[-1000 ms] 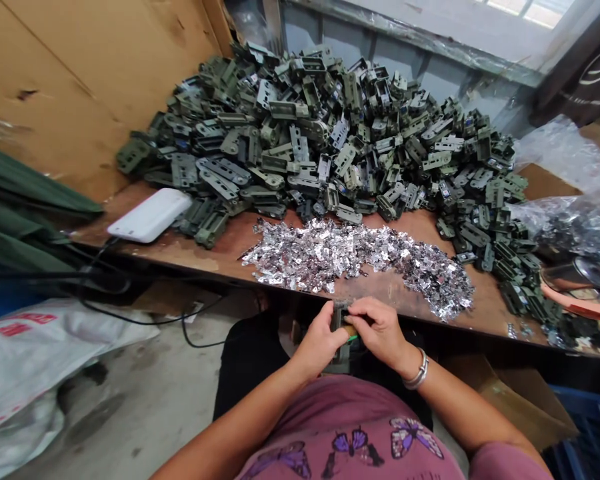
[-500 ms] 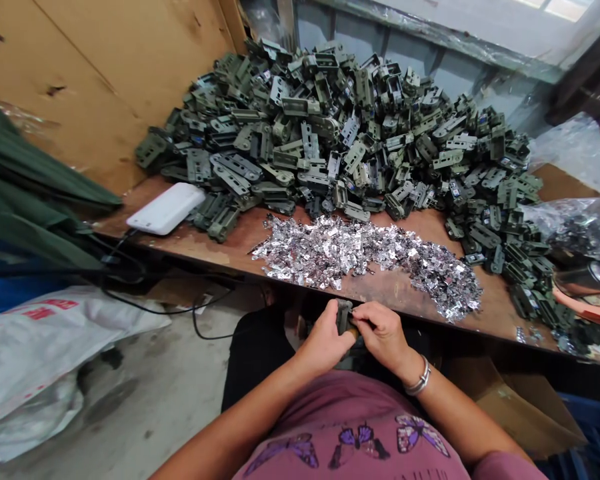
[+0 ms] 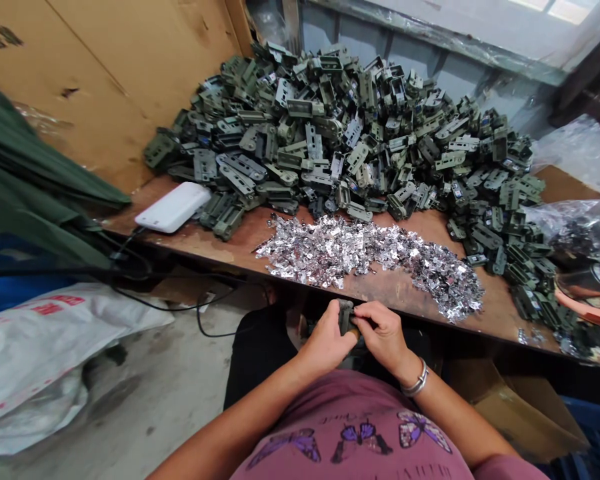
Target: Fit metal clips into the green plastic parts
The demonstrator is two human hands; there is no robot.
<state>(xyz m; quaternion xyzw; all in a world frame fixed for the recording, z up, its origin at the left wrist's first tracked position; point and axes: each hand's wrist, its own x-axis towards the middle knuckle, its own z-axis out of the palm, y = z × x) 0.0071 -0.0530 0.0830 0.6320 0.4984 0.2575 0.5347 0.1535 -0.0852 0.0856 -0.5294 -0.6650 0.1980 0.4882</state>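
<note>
my left hand (image 3: 327, 339) grips a slotted dull green housing (image 3: 345, 315), which sits between both hands just off the bench (image 3: 225, 247) edge, upright-looking; my right hand (image 3: 383, 332) pinches at its right side, though i cannot tell on what. beyond them spread thin, shiny, jagged metal clips (image 3: 330, 250) on worn brown wood, backed by a heap of matte, boxy housings (image 3: 305, 143).
</note>
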